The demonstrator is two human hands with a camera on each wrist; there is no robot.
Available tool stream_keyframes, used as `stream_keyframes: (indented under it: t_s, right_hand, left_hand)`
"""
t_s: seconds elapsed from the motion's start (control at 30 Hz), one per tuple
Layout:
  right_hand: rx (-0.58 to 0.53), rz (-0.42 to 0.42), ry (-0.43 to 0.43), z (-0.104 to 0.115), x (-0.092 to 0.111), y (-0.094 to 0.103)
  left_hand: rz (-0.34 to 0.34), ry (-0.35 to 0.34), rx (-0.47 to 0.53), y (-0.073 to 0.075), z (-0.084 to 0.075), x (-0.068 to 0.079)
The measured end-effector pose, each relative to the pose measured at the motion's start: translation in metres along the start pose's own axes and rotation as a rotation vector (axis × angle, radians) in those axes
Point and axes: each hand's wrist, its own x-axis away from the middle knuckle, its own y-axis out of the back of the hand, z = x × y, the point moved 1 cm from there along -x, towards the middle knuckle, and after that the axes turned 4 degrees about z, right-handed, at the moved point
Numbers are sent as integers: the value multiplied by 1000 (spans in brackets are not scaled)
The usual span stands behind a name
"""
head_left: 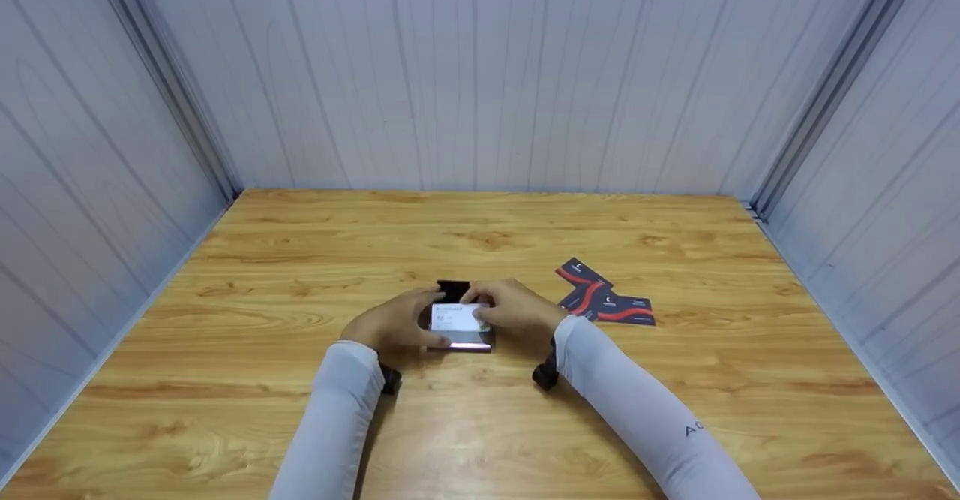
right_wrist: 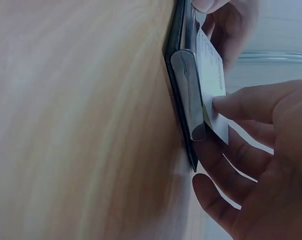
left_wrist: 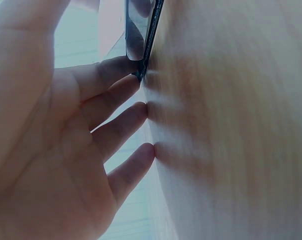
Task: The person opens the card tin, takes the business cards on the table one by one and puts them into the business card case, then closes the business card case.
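Observation:
A business card case (head_left: pixel 471 347), black with a shiny metal body, lies on the table with its black lid (head_left: pixel 453 287) folded back. A white business card (head_left: pixel 455 318) lies over the case, printed side up. My left hand (head_left: pixel 394 321) holds the case at its left side, thumb at the near corner and index finger toward the far side. In the left wrist view its other fingers are spread, tips at the tabletop. My right hand (head_left: pixel 520 307) pinches the card's right end. The right wrist view shows the thumb on the card (right_wrist: pixel 211 67), above the metal side of the case (right_wrist: pixel 188 95).
Several dark cards with red stripes (head_left: pixel 626 309) lie overlapping on the wooden table (head_left: pixel 480 425), right of my right hand. Pale panel walls (head_left: pixel 480 72) enclose the back and both sides. A black wrist camera (head_left: pixel 546 375) is strapped below my right hand.

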Motion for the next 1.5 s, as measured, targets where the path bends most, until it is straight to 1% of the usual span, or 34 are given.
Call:
stream_keyframes:
  t_s: [0.2, 0.3, 0.47, 0.57, 0.67, 0.8, 1.03, 1.3, 1.5]
  right_hand:
    - [33, 38, 23, 1, 0, -4]
    - [25, 55, 21, 1, 0, -5]
    - [58, 66, 33, 2, 1, -4]
    - [102, 65, 50, 2, 0, -4]
    - [146, 56, 88, 3, -1, -5]
    - [169, 42, 121, 3, -2, -5]
    - [163, 36, 103, 3, -3, -4]
    - [218, 5, 136, 1, -3, -5]
    - [198, 6, 126, 1, -3, -4]
  left_hand:
    - [10, 6, 0, -1, 0, 2]
    - [11, 5, 1, -1, 0, 2]
    - [11, 1, 14, 0, 0, 2]
    - [17, 12, 16, 0, 0, 3]
    - [24, 11, -3, 0, 0, 3]
    - [30, 10, -18, 0, 0, 2]
    - [31, 11, 2, 1, 0, 2]
    - [32, 11, 10, 1, -1, 3]
    - [37, 10, 3, 1, 0, 2]
